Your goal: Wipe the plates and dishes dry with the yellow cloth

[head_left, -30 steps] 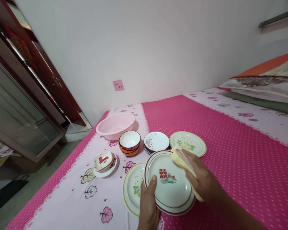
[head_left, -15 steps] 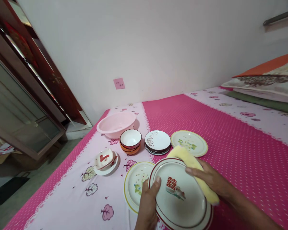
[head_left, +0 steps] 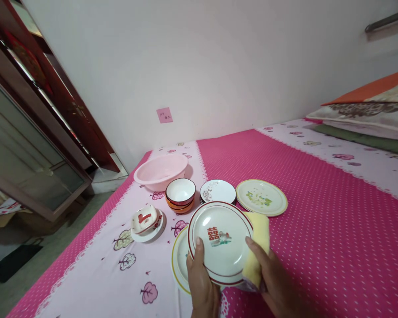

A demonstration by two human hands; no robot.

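My left hand [head_left: 200, 276] grips the lower left rim of a white plate [head_left: 225, 258] with a dark red edge and a red character design, its thumb on the face. The plate is held tilted toward me above the bed. At its right rim, my right hand [head_left: 268, 269] is closed on a folded yellow cloth [head_left: 262, 229] pressed against the edge. Beneath the held plate lies a yellow-rimmed plate [head_left: 178, 260], partly covered. Just behind are a stack of small white plates [head_left: 218, 191] and another yellow-rimmed plate [head_left: 262, 198].
Orange bowls with white insides [head_left: 181, 194] are stacked left of the small plates. A squarish bowl [head_left: 145, 219] sits on a white dish [head_left: 149, 237]. A pink basin [head_left: 161, 170] stands near the wall. Folded bedding [head_left: 368, 117] is piled at the right of the bed [head_left: 318, 229].
The held plate has moved up and left and turned more upright, now overlapping the small plates. The yellow cloth has gone from its upper right edge to its right side.
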